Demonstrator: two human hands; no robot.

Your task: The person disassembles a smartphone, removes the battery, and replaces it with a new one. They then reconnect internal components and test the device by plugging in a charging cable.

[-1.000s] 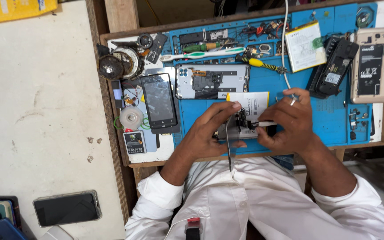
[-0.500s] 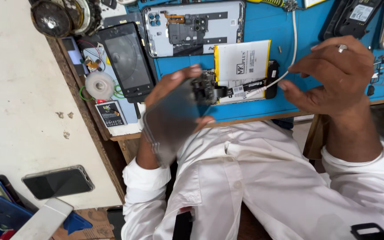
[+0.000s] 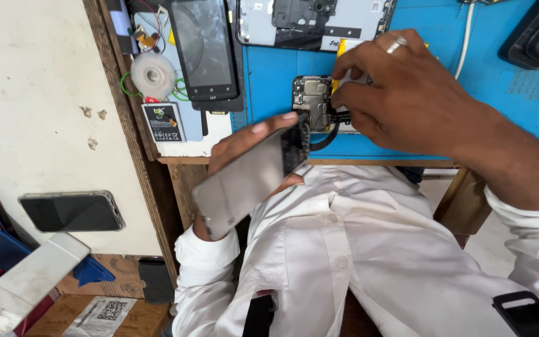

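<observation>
— What's changed since half a second ago?
— The right hand point(image 3: 407, 93) has dropped onto the small grey metal-shielded circuit board point(image 3: 312, 100), fingers pinched at its edge.
— And the left hand point(image 3: 244, 146)?
— Clamped under the flat grey phone screen panel point(image 3: 247, 181), tilted off the blue work mat point(image 3: 269, 81), seemingly to expose the board.

Glossy glass screen panel point(image 3: 244, 181), metal-shielded circuit board point(image 3: 312, 100), matt blue mat point(image 3: 500, 93), white cloth shirt point(image 3: 369, 262)

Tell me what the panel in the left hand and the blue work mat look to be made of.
Panel held by the left hand: likely glass, smooth and glossy, showing a pale sheen across its face. Blue work mat: probably rubber or silicone, matte and even, with no glare; the look leaves it open.
</observation>
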